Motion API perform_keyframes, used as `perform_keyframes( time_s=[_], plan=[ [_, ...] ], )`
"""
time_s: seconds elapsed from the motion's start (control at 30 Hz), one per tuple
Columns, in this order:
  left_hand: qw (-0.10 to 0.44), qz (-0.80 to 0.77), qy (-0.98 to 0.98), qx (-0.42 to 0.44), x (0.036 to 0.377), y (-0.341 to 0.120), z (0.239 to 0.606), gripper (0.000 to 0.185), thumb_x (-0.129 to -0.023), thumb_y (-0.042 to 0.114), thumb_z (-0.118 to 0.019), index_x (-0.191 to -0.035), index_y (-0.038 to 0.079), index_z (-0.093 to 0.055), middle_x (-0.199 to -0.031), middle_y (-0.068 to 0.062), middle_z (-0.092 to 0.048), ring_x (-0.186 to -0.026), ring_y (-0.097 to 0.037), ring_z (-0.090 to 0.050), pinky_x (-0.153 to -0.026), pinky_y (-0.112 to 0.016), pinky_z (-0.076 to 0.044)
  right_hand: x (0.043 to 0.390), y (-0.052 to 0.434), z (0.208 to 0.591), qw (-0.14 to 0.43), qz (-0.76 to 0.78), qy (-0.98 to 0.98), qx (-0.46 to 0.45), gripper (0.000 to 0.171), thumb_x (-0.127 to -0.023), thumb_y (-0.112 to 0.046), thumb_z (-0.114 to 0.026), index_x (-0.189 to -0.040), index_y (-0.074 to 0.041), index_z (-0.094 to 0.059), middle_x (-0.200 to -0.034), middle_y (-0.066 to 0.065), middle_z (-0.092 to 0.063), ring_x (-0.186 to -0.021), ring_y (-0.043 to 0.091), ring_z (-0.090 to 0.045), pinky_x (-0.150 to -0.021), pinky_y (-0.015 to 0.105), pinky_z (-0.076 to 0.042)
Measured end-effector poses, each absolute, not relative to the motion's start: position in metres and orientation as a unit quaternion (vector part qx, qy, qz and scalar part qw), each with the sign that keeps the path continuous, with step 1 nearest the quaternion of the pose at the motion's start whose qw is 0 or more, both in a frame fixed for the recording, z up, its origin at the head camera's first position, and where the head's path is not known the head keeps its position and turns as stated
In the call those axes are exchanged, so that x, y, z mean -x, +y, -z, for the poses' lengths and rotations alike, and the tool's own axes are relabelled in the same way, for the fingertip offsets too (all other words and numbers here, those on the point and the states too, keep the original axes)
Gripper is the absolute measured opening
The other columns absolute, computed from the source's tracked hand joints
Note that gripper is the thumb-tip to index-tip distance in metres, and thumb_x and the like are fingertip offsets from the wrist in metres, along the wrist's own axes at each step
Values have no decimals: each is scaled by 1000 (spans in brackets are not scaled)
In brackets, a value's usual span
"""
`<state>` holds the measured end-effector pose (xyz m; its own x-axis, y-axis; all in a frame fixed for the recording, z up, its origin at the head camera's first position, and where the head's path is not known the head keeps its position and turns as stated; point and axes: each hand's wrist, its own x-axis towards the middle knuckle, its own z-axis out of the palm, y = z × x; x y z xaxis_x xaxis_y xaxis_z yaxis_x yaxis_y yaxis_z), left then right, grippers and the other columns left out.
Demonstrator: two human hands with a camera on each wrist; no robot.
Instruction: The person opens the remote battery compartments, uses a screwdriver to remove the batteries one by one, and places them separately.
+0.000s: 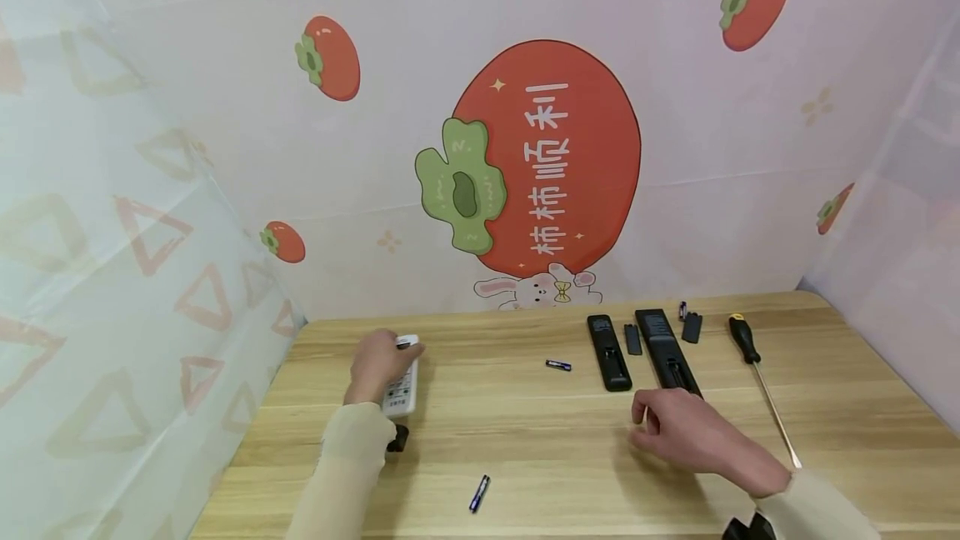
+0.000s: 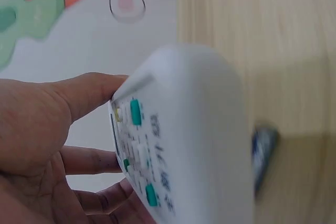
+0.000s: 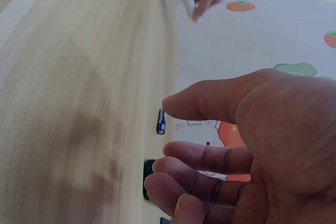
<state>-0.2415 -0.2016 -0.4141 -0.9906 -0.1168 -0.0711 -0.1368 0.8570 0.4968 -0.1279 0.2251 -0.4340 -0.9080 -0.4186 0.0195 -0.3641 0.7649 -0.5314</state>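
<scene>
Left hand [image 1: 377, 365] gripped one white plastic remote control [image 1: 401, 386] raised on edge off the wooden counter [image 1: 525, 440], liable to slip from the loose finger hold; right hand [image 1: 678, 432], empty and half-curled, hovered just before two black remotes [image 1: 633, 348]. Counted: three remotes, two black battery covers [image 1: 692, 327], two loose blue batteries [image 1: 558, 365] between the hands, one black-and-yellow screwdriver [image 1: 757, 373] beyond the right hand; the batteries could roll if nudged.

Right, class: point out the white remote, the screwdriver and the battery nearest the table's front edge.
white remote [image 1: 401, 390], head view, on its button face below the left hand.
screwdriver [image 1: 744, 337], head view, on its black and yellow handle.
battery [image 1: 479, 493], head view, on the middle of its body.
</scene>
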Motion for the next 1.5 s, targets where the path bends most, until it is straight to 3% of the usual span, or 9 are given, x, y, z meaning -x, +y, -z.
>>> perform_keyframes(
  time_s=[0.37,0.57,0.83,1.2,1.5],
  plan=[
    [34,-338,941,5,243,-131,412,37,-92,37,-75,-98,1,-71,-78,-8,-63,-63,-20,-61,-55,-32,-51,134,203,434,64,290,932,209,15,-90,-24,-77,-91,-15,-66,-67,-13,-51,-55,2,-44,-55,25,-39],
    [53,-386,921,-23,240,-101,411,49,-93,37,-74,-120,-3,-68,-84,-9,-63,-66,-19,-63,-59,-32,-54,140,185,433,61,314,927,194,16,-89,-24,-78,-90,-15,-66,-69,-10,-54,-56,5,-47,-54,26,-41],
    [72,-431,899,-39,236,-79,412,48,-96,38,-71,-124,0,-68,-87,-9,-63,-68,-20,-64,-59,-34,-54,149,160,434,40,341,924,170,14,-89,-23,-78,-90,-15,-66,-73,-8,-57,-56,7,-50,-55,27,-44],
    [105,-484,866,-74,235,-70,419,31,-98,36,-68,-108,7,-71,-87,-7,-64,-73,-19,-60,-63,-33,-52,151,145,440,33,371,916,149,14,-89,-19,-77,-94,-10,-67,-73,-7,-59,-53,9,-52,-52,27,-44],
    [146,-525,834,-85,236,-69,424,43,-99,30,-68,-130,0,-65,-99,-9,-62,-85,-20,-59,-75,-38,-56,153,145,441,39,381,911,153,16,-89,-19,-78,-94,-9,-67,-74,-6,-59,-53,9,-53,-51,27,-45]
  ],
)
